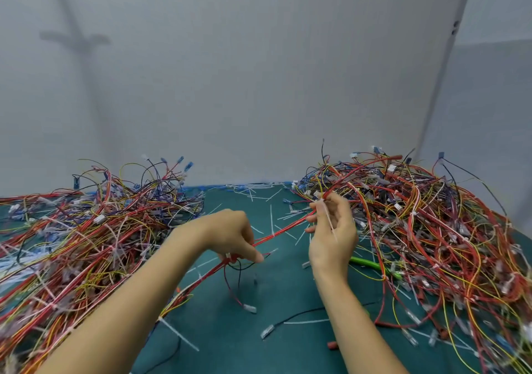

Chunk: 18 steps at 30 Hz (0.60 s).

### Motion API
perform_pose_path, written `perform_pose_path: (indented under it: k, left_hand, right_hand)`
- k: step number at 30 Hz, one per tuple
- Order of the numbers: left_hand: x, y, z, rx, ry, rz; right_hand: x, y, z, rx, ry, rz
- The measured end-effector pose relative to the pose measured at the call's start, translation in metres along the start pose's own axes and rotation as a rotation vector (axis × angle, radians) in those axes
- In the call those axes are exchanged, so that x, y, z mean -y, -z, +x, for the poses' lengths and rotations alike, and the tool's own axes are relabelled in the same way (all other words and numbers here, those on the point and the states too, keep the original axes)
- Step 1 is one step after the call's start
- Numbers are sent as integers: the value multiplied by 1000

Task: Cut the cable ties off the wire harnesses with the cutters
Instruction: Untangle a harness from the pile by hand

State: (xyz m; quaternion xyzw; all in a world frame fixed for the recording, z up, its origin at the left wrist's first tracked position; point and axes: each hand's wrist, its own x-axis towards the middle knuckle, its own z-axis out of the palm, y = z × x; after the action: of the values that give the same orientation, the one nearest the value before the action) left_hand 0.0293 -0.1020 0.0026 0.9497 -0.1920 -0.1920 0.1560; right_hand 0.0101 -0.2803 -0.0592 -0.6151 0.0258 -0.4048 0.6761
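Left hand [236, 237] grips red wire harness [283, 230], centre | right hand [331, 232] pinches its cable tie [328, 219] | cutters [370, 264] lie unheld, near right | cut ties [271, 215] litter bench [230, 330]; both heaps [431, 215] likely remain

The left heap of wire harnesses [86, 230] and the right heap [431, 230] lie on the tabletop [236, 330], with a wall panel [259, 86] behind. Cut cable ties [270, 215] lie scattered between them at centre frame, where the left hand [233, 235] and right hand [334, 230] hold one harness [282, 230] above the tabletop. The cutters [371, 264] lie just right of the right wrist, at the right heap's edge.
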Motion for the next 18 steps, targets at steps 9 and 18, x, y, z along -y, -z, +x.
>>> perform_pose_path:
  k: [9, 18]
  left_hand:
    - [17, 13, -27, 144, -91, -422]
    - [15, 8, -22, 168, -40, -436]
  right_hand:
    - [7, 3, 6, -151, 226, -31]
    - [10, 2, 3, -26, 203, 21]
